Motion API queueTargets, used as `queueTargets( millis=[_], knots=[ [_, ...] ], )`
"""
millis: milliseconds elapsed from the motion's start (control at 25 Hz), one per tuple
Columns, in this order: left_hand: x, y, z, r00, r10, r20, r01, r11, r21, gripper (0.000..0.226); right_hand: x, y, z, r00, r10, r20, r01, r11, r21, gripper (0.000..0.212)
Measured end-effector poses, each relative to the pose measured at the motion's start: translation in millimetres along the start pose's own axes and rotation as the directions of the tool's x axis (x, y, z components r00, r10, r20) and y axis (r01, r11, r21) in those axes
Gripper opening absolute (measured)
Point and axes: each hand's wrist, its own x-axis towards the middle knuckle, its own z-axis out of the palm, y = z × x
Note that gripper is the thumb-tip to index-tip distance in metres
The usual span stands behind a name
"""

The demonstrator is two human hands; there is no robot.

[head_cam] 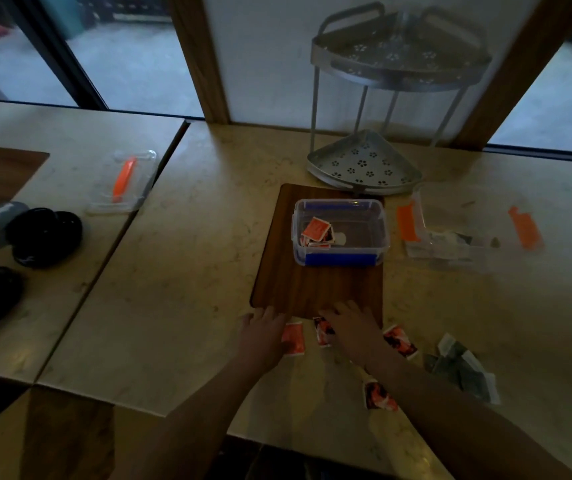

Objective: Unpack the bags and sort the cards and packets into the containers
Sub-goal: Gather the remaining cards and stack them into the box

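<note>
There is one view only, from a wide-angle camera on the person's head. It looks forward and steeply down onto a tabletop (180, 271) that fills most of the frame. Both forearms enter from the bottom edge, close to the lens. Windows (132, 71) run across the top, farther off; straight lines bow toward the edges.
</note>
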Motion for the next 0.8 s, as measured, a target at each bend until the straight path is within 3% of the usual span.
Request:
queueTargets(
  millis=[320,600,800],
  knots=[
    [7.2,-0.2,-5.0,0.999,0.034,0.017,-0.032,0.995,-0.089,0.033,3.7,-0.8,-4.9,0.999,0.041,-0.021,-0.039,0.997,0.061,0.042],
    [19.9,13.3,-22.5,0.978,0.145,0.150,-0.105,0.963,-0.249,0.022,-11.0,15.8,-14.0,0.998,0.051,0.026,-0.057,0.884,0.464,0.014],
    [36.6,44.3,-34.6,0.935,0.255,0.248,-0.145,0.910,-0.388,0.024,-42.4,59.1,-23.3,0.980,0.201,0.007,-0.170,0.808,0.564,0.022]
  ],
)
